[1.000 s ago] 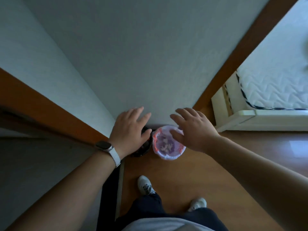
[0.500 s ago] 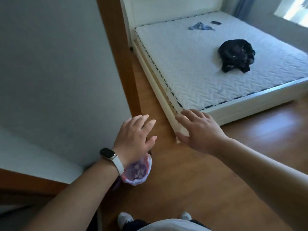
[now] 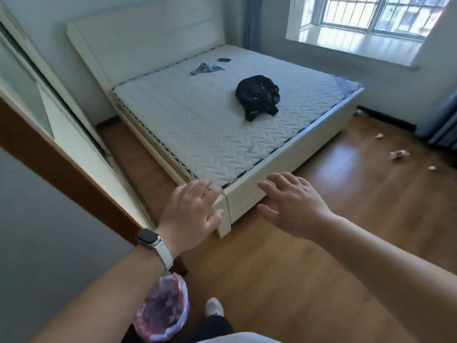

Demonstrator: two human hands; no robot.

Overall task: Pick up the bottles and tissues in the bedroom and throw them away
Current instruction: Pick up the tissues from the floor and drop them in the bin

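Observation:
A small plastic bottle (image 3: 398,154) with a pink label lies on the wooden floor at the far right. Two crumpled tissues lie near it, one (image 3: 378,136) farther back and one (image 3: 431,168) closer. A small bin (image 3: 162,310) lined with a pink-and-white bag stands by the wall at the bottom, partly hidden under my left forearm. My left hand (image 3: 191,212), with a watch on its wrist, and my right hand (image 3: 293,207) are both held out in front of me, fingers spread, holding nothing, over the near corner of the bed.
A white bed (image 3: 249,194) with a bare quilted mattress fills the middle; a black backpack (image 3: 258,96), a blue cloth (image 3: 205,68) and a small dark item (image 3: 224,60) lie on it. A wardrobe (image 3: 29,95) is at left, a window (image 3: 366,16) at back right.
The view has swung up and to the right from the bin at the wall to the bedroom, bringing the bottle and tissues into sight. Both hands stay spread and hold nothing.

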